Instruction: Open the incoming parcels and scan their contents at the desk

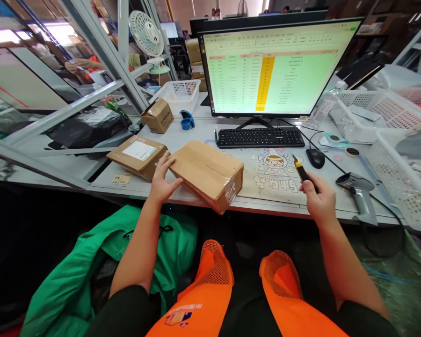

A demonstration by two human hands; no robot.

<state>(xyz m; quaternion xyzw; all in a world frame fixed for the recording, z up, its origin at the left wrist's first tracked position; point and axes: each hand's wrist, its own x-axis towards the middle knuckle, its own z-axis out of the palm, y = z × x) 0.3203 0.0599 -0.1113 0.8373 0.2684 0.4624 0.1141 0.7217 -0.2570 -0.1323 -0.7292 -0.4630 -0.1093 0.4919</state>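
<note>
Left grip (162, 181) splayed (right grip (319, 195) curled)

Between the box (207, 166) and your right grip (319, 194) you have a flat lane across the mat (249, 171), up to the keyboard (261, 138). The mouse (315, 158) blocks you beyond that grip, the scanner (360, 192) to its right; left of the box, the parcel (140, 154).

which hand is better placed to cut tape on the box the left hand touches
Right, most likely: the right hand holds the yellow-and-black cutter and is nearer the end of the box where clear tape shows. The left hand touches the opposite end, seemingly better suited to steadying.
</note>
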